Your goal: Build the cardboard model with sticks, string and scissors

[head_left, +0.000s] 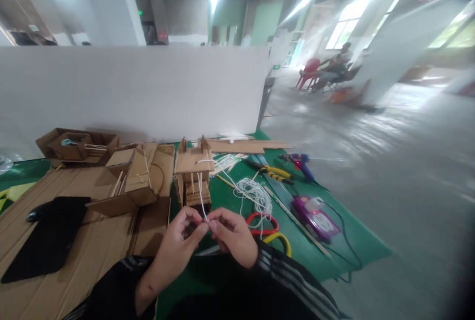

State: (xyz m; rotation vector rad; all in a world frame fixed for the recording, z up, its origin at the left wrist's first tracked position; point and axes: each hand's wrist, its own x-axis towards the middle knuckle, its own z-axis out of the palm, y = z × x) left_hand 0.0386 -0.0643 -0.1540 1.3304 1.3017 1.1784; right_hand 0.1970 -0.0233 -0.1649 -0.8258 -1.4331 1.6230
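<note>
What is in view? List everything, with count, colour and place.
White cord: one tangle, white, table centre
Cardboard tower: one, brown, beyond the hands
Cardboard boxes: several, brown, left of tower
Cardboard sheet: brown, left
Flat pad: one, black, on sheet
Sticks: several, pale, centre and right
Pliers: one, yellow-black, right
Glue gun: one, blue, far right
Socket block: one, purple, right
Scissor handles: two loops, red and yellow, beside right hand
Table: green, underneath
Partition: white, behind
Chair: red, background right
Person: one, blurred, by chair
Left hand, right hand: front centre, pinching cord
</note>
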